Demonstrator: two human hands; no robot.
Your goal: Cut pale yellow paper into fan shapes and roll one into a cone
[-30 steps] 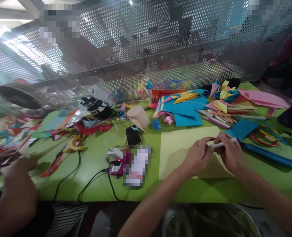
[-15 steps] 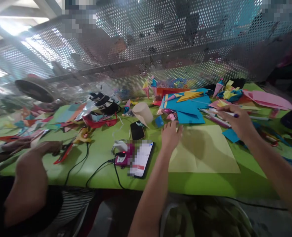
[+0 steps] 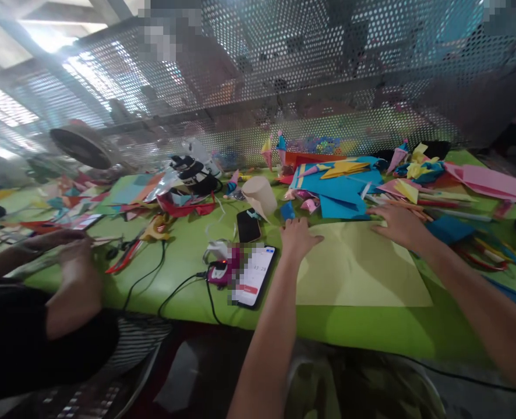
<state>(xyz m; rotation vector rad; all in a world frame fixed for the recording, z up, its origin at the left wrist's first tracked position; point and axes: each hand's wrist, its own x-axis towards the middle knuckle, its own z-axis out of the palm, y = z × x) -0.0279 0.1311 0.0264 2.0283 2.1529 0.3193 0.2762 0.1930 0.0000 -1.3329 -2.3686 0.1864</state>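
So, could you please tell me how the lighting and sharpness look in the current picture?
In the head view, strong glare washes out the upper left; in the same head view, the paper scraps at far left look soft, blocky pixels cover part of the phone, and the left hand, right hand and yellow paper look fairly clear.

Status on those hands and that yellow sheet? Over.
Left hand open at yellow sheet's far left corner. Right hand open near far right corner. Blue paper just beyond.
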